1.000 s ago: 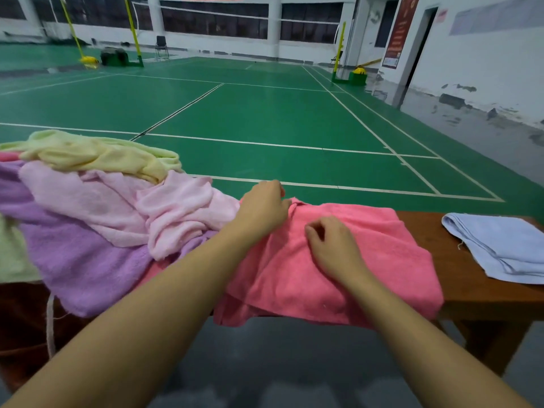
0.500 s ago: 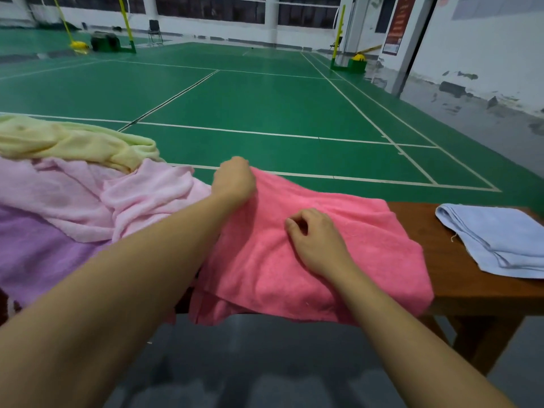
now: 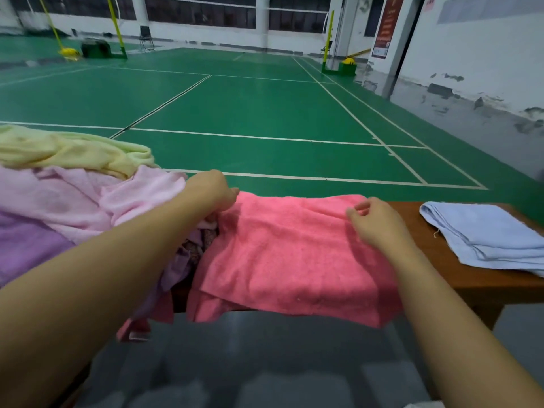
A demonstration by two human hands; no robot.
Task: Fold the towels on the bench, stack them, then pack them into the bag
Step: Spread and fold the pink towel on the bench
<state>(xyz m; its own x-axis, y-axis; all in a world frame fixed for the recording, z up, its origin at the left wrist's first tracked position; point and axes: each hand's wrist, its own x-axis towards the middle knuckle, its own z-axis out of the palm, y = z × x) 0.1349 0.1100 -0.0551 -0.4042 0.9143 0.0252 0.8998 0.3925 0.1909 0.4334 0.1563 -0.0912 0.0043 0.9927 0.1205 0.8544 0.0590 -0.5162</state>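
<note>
1. A coral-pink towel point(image 3: 294, 254) lies spread across the wooden bench point(image 3: 441, 240), its long axis running left to right, its near edge hanging over the front.
2. The left hand point(image 3: 213, 189) pinches its far-left corner; the right hand point(image 3: 374, 222) pinches near its far-right corner.
3. A folded blue towel point(image 3: 485, 237) lies to the right; a heap of unfolded towels point(image 3: 73, 195) sits left.

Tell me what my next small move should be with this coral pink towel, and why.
Probably bring the far edge toward you to fold the coral pink towel in half. Your left hand grips its far left corner and your right hand rests near its far right edge, and it lies spread across the bench with its near edge hanging over the front.
</note>
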